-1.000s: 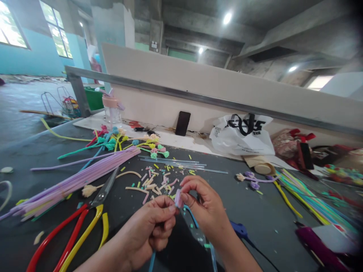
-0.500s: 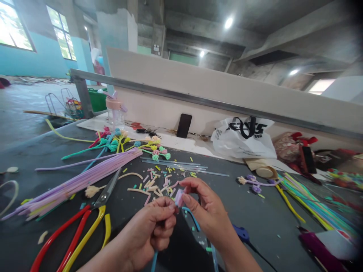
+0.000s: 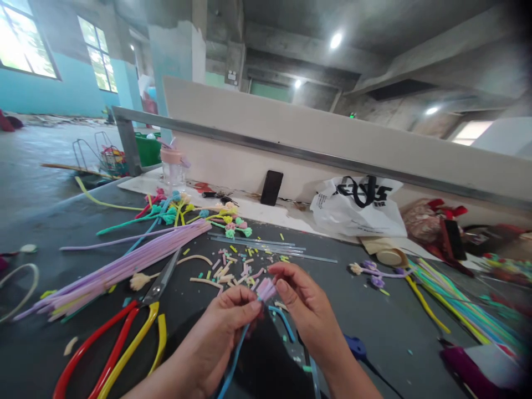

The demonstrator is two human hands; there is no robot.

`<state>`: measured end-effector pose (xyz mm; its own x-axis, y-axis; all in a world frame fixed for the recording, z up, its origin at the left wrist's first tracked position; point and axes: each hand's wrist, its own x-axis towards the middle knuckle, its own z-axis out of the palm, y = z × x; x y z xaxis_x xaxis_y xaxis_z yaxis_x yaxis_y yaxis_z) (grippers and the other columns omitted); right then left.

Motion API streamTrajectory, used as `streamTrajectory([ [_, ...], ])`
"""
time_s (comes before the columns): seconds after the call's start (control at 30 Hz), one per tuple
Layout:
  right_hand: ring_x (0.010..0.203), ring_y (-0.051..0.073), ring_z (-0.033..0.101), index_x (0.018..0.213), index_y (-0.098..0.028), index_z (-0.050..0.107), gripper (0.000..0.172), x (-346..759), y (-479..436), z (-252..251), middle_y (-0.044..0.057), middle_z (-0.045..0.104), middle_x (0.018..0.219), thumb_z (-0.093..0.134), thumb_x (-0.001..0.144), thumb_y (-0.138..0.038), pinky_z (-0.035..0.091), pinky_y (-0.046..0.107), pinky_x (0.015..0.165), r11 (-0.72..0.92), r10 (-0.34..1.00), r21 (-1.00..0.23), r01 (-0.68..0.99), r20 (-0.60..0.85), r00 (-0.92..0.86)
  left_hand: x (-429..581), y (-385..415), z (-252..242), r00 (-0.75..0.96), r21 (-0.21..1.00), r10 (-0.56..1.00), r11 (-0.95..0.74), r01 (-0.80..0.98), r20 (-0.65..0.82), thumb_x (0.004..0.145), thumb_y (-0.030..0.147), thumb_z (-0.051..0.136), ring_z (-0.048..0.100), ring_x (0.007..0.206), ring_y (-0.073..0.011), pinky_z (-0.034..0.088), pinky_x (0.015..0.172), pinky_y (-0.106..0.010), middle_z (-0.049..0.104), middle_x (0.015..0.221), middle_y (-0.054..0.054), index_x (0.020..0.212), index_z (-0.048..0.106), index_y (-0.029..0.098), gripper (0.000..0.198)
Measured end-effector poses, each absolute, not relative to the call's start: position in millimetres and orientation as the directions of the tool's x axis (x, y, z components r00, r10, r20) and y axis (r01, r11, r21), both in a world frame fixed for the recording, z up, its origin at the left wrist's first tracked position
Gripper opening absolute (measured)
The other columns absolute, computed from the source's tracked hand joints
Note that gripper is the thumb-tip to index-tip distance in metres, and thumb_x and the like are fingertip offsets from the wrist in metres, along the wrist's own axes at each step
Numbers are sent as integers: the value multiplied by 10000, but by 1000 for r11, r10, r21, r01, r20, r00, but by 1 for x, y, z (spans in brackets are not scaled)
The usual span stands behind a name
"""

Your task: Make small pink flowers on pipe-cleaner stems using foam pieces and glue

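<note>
In front of me, my left hand (image 3: pixel 235 318) pinches the upper end of a thin blue chenille stem (image 3: pixel 236 360), which hangs down below it. Short pink and lilac chenille pieces (image 3: pixel 266 289) are bunched at that end. My right hand (image 3: pixel 301 302) curls around the bunch from the right, thumb and fingertips at the pieces; their exact contact is partly hidden. Behind the hands lie many cut chenille bits (image 3: pixel 226 271). Large scissors (image 3: pixel 155 291) with red and yellow handles rest left of my left hand, blades partly apart.
A bundle of lilac chenille stems (image 3: pixel 137 263) and several small chenille flowers (image 3: pixel 166 210) lie left. Clear sticks (image 3: pixel 266 244) lie beyond the scraps. Farther back are a bottle (image 3: pixel 172 169), a phone (image 3: pixel 272 187) and a white bag (image 3: pixel 357 205). A blue corded tool (image 3: pixel 354 346) is right.
The pink and lilac bunch has tilted and shows more above my left fingers. The blue stem below is more exposed. The camera view has shifted slightly.
</note>
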<state>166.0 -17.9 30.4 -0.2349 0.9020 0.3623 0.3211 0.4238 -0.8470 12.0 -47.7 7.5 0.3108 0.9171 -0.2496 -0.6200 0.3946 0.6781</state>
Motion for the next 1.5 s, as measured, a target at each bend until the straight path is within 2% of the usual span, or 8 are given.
streamTrajectory([
  [0.1, 815, 162, 551, 982, -216, 595, 212, 166, -17, 29, 33, 600, 907, 492, 859, -355, 435, 275, 749, 394, 917, -865, 312, 348, -193, 11, -49, 7, 323, 679, 914, 400, -615, -245, 674, 195, 688, 465, 517, -58, 324, 500, -173, 587, 637, -5, 715, 565, 142, 139],
  [0.27, 776, 150, 558, 964, -204, 600, 219, 167, -10, 25, 29, 616, 864, 493, 852, -360, 442, 263, 729, 379, 924, -882, 279, 376, -66, 9, -47, 4, 313, 751, 923, 367, -549, -223, 694, 213, 672, 296, 407, -7, 149, 392, -159, 580, 621, 5, 684, 543, 126, 156],
  [0.37, 750, 150, 565, 950, -198, 606, 207, 168, -7, 24, 30, 623, 847, 505, 841, -341, 451, 265, 714, 403, 910, -861, 308, 412, -41, 8, -46, 4, 336, 748, 916, 377, -545, -217, 711, 252, 654, 298, 378, -4, 102, 373, -166, 595, 637, -1, 688, 512, 138, 184],
  [0.73, 684, 176, 584, 922, -162, 601, 252, 176, -4, 35, 61, 641, 805, 463, 817, -345, 473, 298, 660, 390, 855, -678, 622, 517, 27, 8, -44, -1, 279, 774, 941, 319, -547, -190, 681, 281, 661, 339, 331, -8, 88, 343, -175, 615, 621, -7, 669, 499, 146, 211],
  [0.93, 781, 183, 604, 1036, -190, 573, 277, 210, -40, 61, 56, 647, 908, 420, 826, -284, 470, 304, 728, 314, 913, -382, 869, 372, -167, 5, -45, 4, 265, 789, 947, 302, -535, -184, 659, 293, 681, 322, 354, -4, 107, 371, -170, 604, 586, -3, 641, 509, 134, 235],
  [1.2, 1121, 239, 480, 1144, -178, 547, 504, 271, -74, 10, 96, 558, 1198, 409, 670, -77, 355, 394, 933, 77, 996, -53, 996, 46, -75, 3, -47, 2, 246, 818, 948, 302, -490, -202, 619, 297, 722, 329, 395, -24, 176, 392, -168, 625, 579, 5, 635, 493, 151, 272],
  [1.4, 1163, 248, 434, 1207, -196, 480, 591, 253, -68, 6, 92, 512, 1264, 461, 626, -89, 277, 423, 956, 28, 997, -2, 1000, 73, -28, 3, -50, 4, 254, 782, 941, 330, -530, -225, 601, 279, 744, 536, 553, -89, 390, 551, -195, 618, 578, 21, 640, 474, 175, 292],
  [1.5, 1111, 259, 475, 1197, -194, 482, 577, 247, -61, 9, 100, 531, 1224, 451, 633, -75, 323, 412, 903, 61, 996, -17, 998, 64, -60, 5, -51, 5, 293, 768, 936, 333, -547, -197, 645, 298, 714, 525, 488, -87, 376, 489, -206, 606, 608, 30, 666, 442, 187, 294],
])
